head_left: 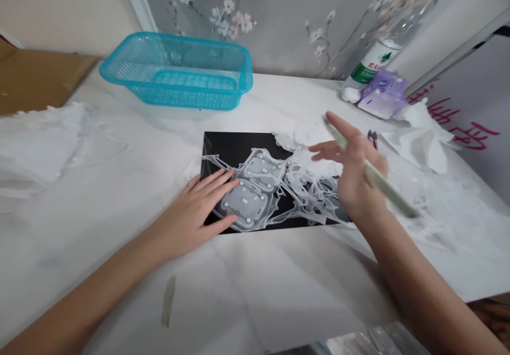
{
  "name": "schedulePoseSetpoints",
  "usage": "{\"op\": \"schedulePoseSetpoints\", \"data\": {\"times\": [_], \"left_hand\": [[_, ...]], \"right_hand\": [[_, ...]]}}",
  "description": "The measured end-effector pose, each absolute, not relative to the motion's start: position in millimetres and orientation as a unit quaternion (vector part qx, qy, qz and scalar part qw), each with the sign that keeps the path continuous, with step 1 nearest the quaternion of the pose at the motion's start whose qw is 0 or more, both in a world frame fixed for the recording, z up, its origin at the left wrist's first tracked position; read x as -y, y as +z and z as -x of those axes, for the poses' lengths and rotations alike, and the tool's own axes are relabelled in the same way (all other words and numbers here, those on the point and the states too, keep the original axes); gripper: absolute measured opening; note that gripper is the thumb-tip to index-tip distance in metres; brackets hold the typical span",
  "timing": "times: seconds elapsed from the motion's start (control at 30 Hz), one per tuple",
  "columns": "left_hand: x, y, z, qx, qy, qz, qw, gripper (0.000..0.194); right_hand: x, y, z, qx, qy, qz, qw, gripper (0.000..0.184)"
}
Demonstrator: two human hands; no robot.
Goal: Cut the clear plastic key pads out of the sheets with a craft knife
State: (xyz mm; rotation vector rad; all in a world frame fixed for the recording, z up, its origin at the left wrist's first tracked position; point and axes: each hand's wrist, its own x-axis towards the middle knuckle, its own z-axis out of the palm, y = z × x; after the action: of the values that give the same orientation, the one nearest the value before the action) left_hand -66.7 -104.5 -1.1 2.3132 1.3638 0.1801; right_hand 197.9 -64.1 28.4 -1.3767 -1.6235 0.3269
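Note:
A black sheet (235, 150) lies on the white marble-patterned table (255, 270). On it sits a translucent, rubbery moulded piece (244, 202) with rounded-square panels and stringy, web-like flash. My left hand (195, 209) rests flat on this piece, fingers apart. My right hand (353, 177) is raised above the sheet's right end, gripping a pale green stick (378, 180) that runs across the palm. Its fingers are spread. White tissue (306, 138) lies just beyond those fingers and partly covers the sheet.
A turquoise plastic basket (175, 70) stands at the back. Behind the right hand are a plastic bottle (382, 41), a purple-and-white packet (382, 97) and crumpled tissue (422, 137). White film (40, 148) lies at the left.

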Motion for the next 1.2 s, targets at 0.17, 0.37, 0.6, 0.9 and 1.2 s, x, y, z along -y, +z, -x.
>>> {"op": "schedulePoseSetpoints", "data": {"times": [0.17, 0.37, 0.6, 0.9, 1.2], "left_hand": [[105, -4, 71, -0.472, 0.042, -0.854, 0.214, 0.070], [105, -5, 70, -0.472, 0.035, -0.858, 0.201, 0.076], [103, -5, 72, -0.479, 0.022, -0.850, 0.217, 0.078], [103, -3, 70, -0.482, -0.010, -0.850, 0.211, 0.078], [100, -3, 69, -0.476, -0.043, -0.852, 0.213, 0.083]], "right_hand": [[93, 34, -173, 0.743, 0.295, 0.396, 0.451, 0.027], [111, 21, -152, 0.795, 0.333, 0.342, 0.374, 0.013], [110, 12, -144, 0.840, 0.321, 0.288, 0.329, 0.015], [116, 1, -136, 0.895, 0.197, 0.263, 0.300, 0.017], [117, 22, -139, 0.952, 0.132, 0.233, 0.149, 0.021]]}}
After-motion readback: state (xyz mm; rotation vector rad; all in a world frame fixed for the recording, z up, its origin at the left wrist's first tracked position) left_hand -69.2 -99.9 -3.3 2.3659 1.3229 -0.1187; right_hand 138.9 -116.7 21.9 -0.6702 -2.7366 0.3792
